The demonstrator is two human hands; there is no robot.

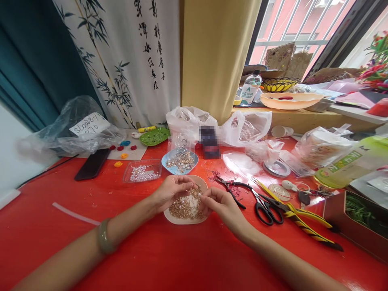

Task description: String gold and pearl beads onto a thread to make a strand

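Note:
My left hand point(172, 192) hovers over the left part of a pale dish point(182, 220), its thumb and fingers pinched together. What sits in that pinch is too small to make out. Opposite it, my right hand point(220, 205) is above the dish's right edge, thumb and forefinger closed around a tiny white bead point(200, 195). Many gold beads point(182, 209) lie spread in the dish under both hands. Just behind stands a blue dish point(165, 163) of mixed gold and white beads. To its left is a clear tray point(126, 174) with white pearl beads point(142, 173).
Pliers point(228, 188), black-handled scissors point(263, 210) and yellow-black pliers point(309, 222) lie to the right, near a box point(336, 210) with green strands. A phone point(92, 163) lies at left. Plastic bags point(194, 119) line the back. A clear strip point(74, 214) lies near my left forearm.

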